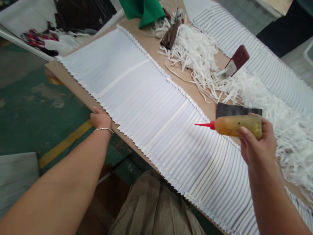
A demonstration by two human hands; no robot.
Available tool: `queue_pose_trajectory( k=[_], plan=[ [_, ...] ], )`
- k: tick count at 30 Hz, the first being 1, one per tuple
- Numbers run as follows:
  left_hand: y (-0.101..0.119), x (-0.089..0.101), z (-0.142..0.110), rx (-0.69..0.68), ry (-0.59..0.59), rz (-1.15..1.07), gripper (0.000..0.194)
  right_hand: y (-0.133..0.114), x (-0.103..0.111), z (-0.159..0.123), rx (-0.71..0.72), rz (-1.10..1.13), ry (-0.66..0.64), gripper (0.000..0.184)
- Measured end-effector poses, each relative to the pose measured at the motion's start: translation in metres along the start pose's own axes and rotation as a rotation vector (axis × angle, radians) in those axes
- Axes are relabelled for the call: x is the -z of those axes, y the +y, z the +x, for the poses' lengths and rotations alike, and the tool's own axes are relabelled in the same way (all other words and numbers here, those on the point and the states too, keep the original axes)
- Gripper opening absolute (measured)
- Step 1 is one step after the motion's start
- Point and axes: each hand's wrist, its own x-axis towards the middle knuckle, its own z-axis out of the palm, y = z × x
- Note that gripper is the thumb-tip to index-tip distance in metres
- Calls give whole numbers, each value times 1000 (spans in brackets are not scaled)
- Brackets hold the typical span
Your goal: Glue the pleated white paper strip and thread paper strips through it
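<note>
My right hand (259, 140) is wrapped round a squeeze bottle (238, 126) of cloudy yellow-amber liquid. The bottle lies level in the air, its thin red nozzle pointing left above a long white sheet (132, 85). Narrow white strips cross that sheet side by side, with notched ends along both long edges; toward the lower right they stand out as ridges. At the near edge of the table, my left hand (101, 118) is closed with fingers curled against the sheet's border. Whether it pinches the sheet or the board is hidden.
Beyond the sheet, loose white strips (195, 55) are heaped on the brown tabletop (158, 44). A scraper with a dark red handle (241, 58) sticks up from them. Nearby are a black flat piece (230, 110), green cloth (144, 13) and a second ridged sheet (256, 49).
</note>
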Motion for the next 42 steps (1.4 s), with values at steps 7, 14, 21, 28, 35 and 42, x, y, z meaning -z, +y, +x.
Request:
queue_pose_trajectory(
  k=[7,14,21,28,35,42],
  plan=[
    [6,3,-2,11,14,37,64,62,-1,38,-321,187,-112,49],
    [2,1,-1,-16,19,56,68,72,-21,53,-184,152,-84,44],
    [1,-1,3,-19,42,54,69,87,-33,68,-85,114,-34,47],
    [0,0,2,-31,38,53,67,100,-37,80,-45,71,10,53],
    [-1,-2,4,-21,41,62,68,107,-38,83,-53,56,17,51],
    [-6,-3,7,-44,52,54,66,108,-42,84,-40,74,10,50]
  ],
)
